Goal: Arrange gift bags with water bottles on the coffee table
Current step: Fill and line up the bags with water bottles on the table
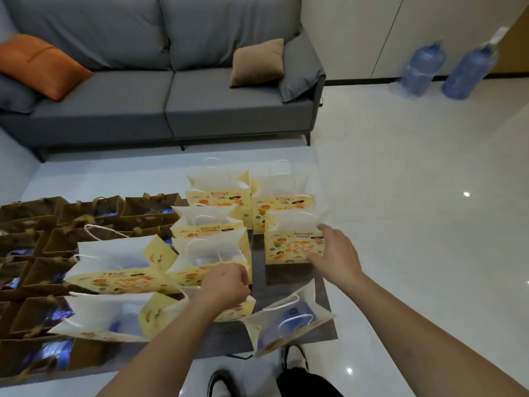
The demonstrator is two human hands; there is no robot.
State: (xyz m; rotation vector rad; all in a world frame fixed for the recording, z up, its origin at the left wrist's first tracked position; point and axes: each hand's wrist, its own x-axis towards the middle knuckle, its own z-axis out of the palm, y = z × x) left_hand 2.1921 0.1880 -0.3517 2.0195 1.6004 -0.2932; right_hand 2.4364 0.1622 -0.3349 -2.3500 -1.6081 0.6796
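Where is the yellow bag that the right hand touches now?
The yellow bag stands near the right edge of the coffee table, under the right hand, just in front of another yellow bag.

Brown gift bags (34, 253) at 9 o'clock: cut by left edge, contents only blurred blue glints. Left hand (226, 283) hides the near rim of a yellow gift bag (211, 253); grip unclear. Coffee table (259, 262) mostly covered by bags. Blue bottle (294, 315) in the 6 o'clock bag: label unreadable. Water jugs (423, 70) at 2 o'clock motion-blurred. Shoes (294, 358) partly hidden.
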